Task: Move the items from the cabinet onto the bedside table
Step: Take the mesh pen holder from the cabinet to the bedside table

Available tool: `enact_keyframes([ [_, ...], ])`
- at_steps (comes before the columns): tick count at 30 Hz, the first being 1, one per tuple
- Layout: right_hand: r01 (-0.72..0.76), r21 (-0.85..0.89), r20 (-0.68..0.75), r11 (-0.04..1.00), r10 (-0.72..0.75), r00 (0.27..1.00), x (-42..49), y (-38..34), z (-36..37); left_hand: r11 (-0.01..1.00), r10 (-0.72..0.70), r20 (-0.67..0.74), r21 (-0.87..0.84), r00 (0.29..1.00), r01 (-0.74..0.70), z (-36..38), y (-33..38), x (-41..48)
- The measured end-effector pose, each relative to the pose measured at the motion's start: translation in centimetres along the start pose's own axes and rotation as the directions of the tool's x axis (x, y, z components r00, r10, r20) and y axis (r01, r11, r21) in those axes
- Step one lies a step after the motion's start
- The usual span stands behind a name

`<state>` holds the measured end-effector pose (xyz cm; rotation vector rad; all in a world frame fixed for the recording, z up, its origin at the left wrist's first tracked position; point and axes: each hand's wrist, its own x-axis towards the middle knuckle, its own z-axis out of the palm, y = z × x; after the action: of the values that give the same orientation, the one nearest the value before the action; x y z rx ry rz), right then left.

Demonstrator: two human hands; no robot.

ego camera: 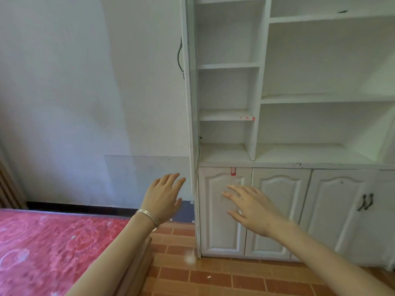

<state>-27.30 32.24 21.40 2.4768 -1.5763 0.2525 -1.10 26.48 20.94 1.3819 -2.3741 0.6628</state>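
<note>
Cabinet [299,99], white and built of open shelves over panelled lower doors [218,231], fills the view from 12 o'clock round to 4 o'clock. Its tall, narrow door [191,103] stands edge-on at the shelving's left side. The left hand [163,197] is raised at about 7 o'clock from the view's centre, fingers straight and loosely together, grasping nothing, just left of that tall door's lower end; thin silver bangles [149,216] circle its wrist. The right hand [254,210], at about 5 o'clock, is spread flat with fingers apart and holds nothing; it lies in front of the leftmost lower door, though whether it touches the panel cannot be told. A small red tag [233,171] sits at that door's top edge, at the hand's 11 o'clock. Two dark handles [365,201] show at 4 o'clock. A red patterned bed cover [53,242] lies at 8 o'clock, with orange-brown floor tiles [213,278] at 6 o'clock.
</note>
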Motion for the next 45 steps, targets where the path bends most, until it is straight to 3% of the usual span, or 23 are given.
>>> enact_keyframes([
  [4, -0.007, 0.024, -0.048, 1.000, 0.008, 0.999, 3.2, 1.9, 0.1, 0.999, -0.014, 0.077, -0.039, 0.997, 0.017, 4.1, -2.2, 4.5],
  [11, 0.010, 0.046, -0.053, 0.999, -0.007, 0.999, 8.6, 7.1, 1.8, 0.983, -0.184, 0.263, 0.040, 0.947, 0.180, 10.0, -5.1, 11.7],
  [18, 0.066, 0.012, -0.037, 0.998, -0.065, 0.997, 14.4, 13.8, 3.0, 0.961, -0.271, 0.291, 0.037, 0.917, 0.273, 13.9, -4.3, 17.7],
  [25, 0.212, 0.027, -0.007, 0.977, -0.212, 0.977, 19.7, 16.9, 5.3, 0.944, -0.324, 0.265, 0.022, 0.908, 0.330, 15.2, -4.2, 18.6],
  [29, 0.263, 0.066, -0.041, 0.963, -0.261, 0.965, 22.1, 16.4, 7.3, 0.919, -0.303, 0.262, -0.175, 0.916, 0.354, 15.3, -4.7, 18.2],
  [34, 0.272, 0.102, -0.071, 0.957, -0.266, 0.961, 24.3, 16.6, 9.8, 0.928, -0.266, 0.124, -0.235, 0.956, 0.289, 16.0, -5.7, 18.6],
  [39, 0.185, 0.124, -0.040, 0.975, -0.181, 0.983, 25.5, 17.9, 12.3, 0.913, -0.249, 0.092, -0.309, 0.964, 0.266, 17.2, -4.1, 18.4],
  [45, 0.120, 0.099, -0.074, 0.988, -0.113, 0.991, 27.1, 20.0, 12.7, 0.937, -0.054, 0.046, -0.342, 0.997, 0.067, 18.0, -3.4, 20.6],
])
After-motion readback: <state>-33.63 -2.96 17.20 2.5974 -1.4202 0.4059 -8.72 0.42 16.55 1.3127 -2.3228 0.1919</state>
